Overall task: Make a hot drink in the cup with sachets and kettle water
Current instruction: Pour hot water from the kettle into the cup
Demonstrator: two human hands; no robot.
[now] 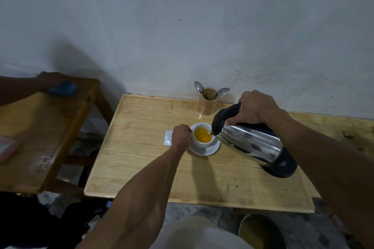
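Note:
A white cup (203, 143) stands on a white saucer (212, 150) on the wooden tray (141, 159). Orange-yellow liquid fills part of the cup. My left hand (181, 136) grips the cup at its left side, by the handle. My right hand (256, 110) holds the black handle of a steel kettle (253, 144). The kettle is tilted left, its spout over the cup's right rim, and a thin stream of water runs into the cup. A white sachet (168, 137) lies flat on the tray just left of my left hand.
A wooden holder (208, 104) with two spoons stands at the tray's back edge against the wall. A second wooden table (40, 131) stands to the left, with a blue object (63, 88) on it and another person's arm across it. A round bin (261, 230) sits below the tray.

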